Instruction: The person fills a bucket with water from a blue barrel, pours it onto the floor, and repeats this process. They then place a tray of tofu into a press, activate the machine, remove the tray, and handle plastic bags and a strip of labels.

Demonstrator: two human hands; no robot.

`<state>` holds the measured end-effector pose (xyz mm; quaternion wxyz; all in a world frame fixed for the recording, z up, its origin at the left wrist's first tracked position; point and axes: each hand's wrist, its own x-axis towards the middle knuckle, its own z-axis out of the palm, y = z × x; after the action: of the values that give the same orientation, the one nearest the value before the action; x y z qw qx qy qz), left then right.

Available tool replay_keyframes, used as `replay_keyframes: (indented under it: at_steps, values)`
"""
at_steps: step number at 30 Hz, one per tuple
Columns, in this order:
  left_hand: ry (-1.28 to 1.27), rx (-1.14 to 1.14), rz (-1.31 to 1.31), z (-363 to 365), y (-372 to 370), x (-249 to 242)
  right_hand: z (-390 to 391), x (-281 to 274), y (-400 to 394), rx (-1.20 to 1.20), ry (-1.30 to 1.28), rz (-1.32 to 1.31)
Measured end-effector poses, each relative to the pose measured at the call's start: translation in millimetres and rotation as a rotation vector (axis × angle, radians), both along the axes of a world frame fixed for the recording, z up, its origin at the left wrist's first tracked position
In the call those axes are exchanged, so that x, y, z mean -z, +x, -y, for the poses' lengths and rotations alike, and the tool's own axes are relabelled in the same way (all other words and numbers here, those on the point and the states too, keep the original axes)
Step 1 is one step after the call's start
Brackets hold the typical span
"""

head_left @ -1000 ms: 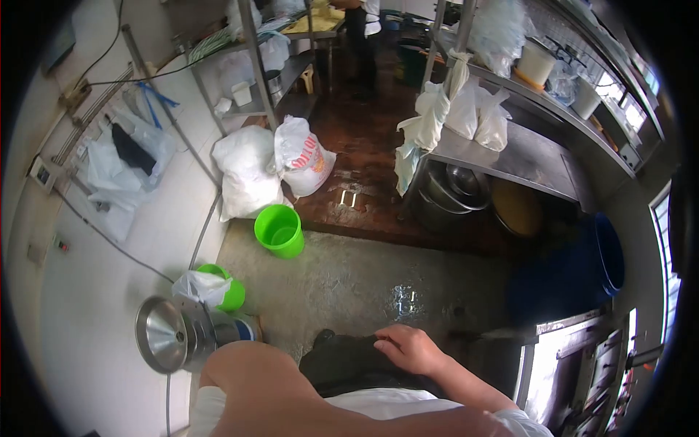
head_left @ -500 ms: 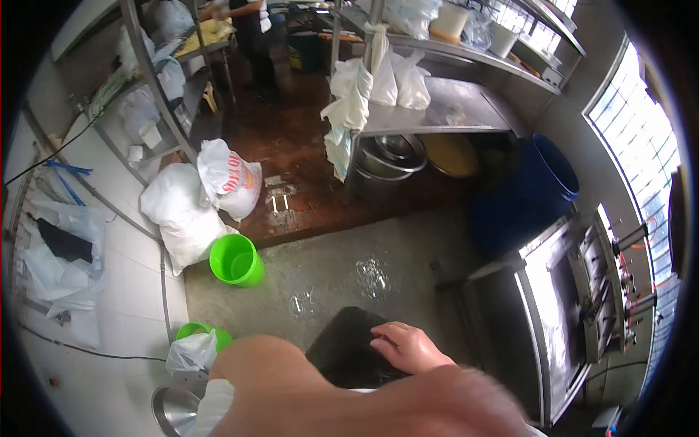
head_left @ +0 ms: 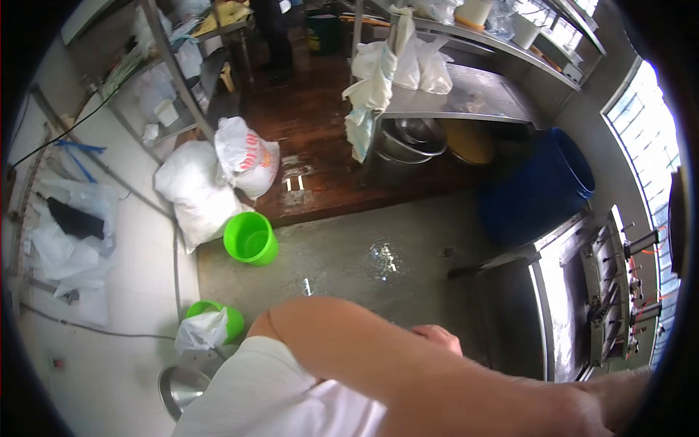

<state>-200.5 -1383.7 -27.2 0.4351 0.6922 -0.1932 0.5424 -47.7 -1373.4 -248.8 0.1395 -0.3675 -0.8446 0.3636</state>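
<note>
My bare left arm crosses in front of me to the lower right. My left hand [head_left: 601, 404] is blurred at the lower right, against other skin that looks like my right arm; its fingers cannot be made out. Behind the left forearm a part of my right hand [head_left: 439, 338] shows, above the grey floor. Most of its fingers are hidden by the arm, and no held thing is visible. A white sleeve [head_left: 247, 386] covers my left shoulder.
Green buckets [head_left: 251, 240] stand at the left near white sacks [head_left: 191, 186] and a metal bowl [head_left: 182, 386]. A blue barrel [head_left: 535, 193] and a metal machine [head_left: 604, 291] are at the right. A steel table [head_left: 466, 98] stands behind, with a person's dark-clad legs [head_left: 273, 36] beyond.
My left arm has swung further right across the view. My right hand has become mostly covered by it, and the dark shape beneath that hand is out of sight. The view has shifted slightly.
</note>
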Motion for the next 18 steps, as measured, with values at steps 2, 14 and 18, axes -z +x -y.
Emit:
replay_keyframes:
  at_steps: [2, 14, 18]
  values:
    - [0.084, 0.131, 0.031, -9, 6, -9, 3, -56, -13, 0.137, -0.203, 0.02]
    - [-0.203, -1.114, -1.278, 10, 4, 176, -20, -14, 98, 0.12, -0.243, -0.224]
    - [-0.68, -0.855, -1.288, 17, 10, 176, -25, -13, 118, 0.129, -0.466, -0.317]
